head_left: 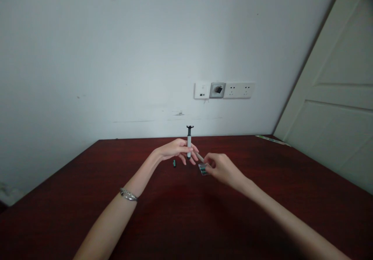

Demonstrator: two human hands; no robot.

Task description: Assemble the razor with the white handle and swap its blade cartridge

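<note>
My left hand (176,148), a silver bracelet on its wrist, grips a razor handle (189,143) between thumb and fingers. The handle is white with a dark neck and stands upright; its forked top bears no blade cartridge. At the right, my right hand (218,166) has its fingers closed at a small clear case (202,169) with green and black pieces inside, which look like razor cartridges. A pale flap, perhaps the case's lid, rises between the two hands. Below my left hand a loose green and black cartridge (174,163) lies on the table.
The dark red wooden table (163,221) meets a pale wall (131,58) at its back edge. Sockets (237,90) and a plug (218,90) are on the wall. A flat printed strip (272,139) lies at the back right, by a white panelled door (335,108).
</note>
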